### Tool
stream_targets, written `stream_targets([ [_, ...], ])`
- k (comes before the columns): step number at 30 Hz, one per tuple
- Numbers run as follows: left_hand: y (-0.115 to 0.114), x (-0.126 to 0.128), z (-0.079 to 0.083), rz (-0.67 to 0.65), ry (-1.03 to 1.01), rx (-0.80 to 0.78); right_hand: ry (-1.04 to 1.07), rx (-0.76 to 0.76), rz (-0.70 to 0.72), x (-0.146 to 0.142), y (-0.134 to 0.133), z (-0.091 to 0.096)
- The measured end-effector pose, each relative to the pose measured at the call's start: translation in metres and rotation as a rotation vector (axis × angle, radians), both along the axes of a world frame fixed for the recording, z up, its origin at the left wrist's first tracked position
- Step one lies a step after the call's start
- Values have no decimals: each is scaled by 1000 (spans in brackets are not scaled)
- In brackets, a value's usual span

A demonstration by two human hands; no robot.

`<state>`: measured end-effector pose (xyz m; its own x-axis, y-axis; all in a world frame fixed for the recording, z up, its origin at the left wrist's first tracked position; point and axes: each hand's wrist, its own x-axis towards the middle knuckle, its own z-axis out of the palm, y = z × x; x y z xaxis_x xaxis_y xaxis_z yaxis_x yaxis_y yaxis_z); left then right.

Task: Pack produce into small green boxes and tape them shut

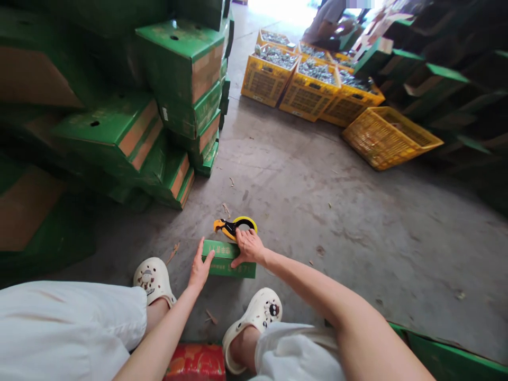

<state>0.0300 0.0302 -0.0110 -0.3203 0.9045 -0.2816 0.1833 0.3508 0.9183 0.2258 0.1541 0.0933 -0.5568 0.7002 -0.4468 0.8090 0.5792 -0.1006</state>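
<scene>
A small green carton (222,260) lies on the concrete floor between my feet. My left hand (200,267) rests flat against its left end, fingers stretched out. My right hand (248,246) lies on the carton's top right corner, fingers spread and pressing down. Just behind the right hand sits a yellow and black tape dispenser (234,226) on the floor, partly covered by my fingers.
Stacks of green cartons (174,100) rise on the left. Yellow plastic crates (309,90) with packed goods stand at the back, one empty crate (391,136) tilted to the right. A person sits behind them. A red box (194,362) lies under my legs.
</scene>
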Motion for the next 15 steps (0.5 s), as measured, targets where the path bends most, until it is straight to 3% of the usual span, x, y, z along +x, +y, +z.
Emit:
stream_targets([
  [3,2,-1,-8,-10,-8,27,57,-31,-83,-1,17,12],
  [6,6,-3,-11,-7,0,48,155,-45,-354,2,33,40],
  [8,8,-5,-12,-5,6,59,299,-204,-470,8,38,63],
  [11,9,-6,-12,-2,0,53,563,-533,-474,21,28,91],
  [13,9,-7,-13,1,-7,60,669,-663,-476,26,12,94],
  [15,8,-7,-14,-2,-7,90,708,-697,-481,26,-4,85],
])
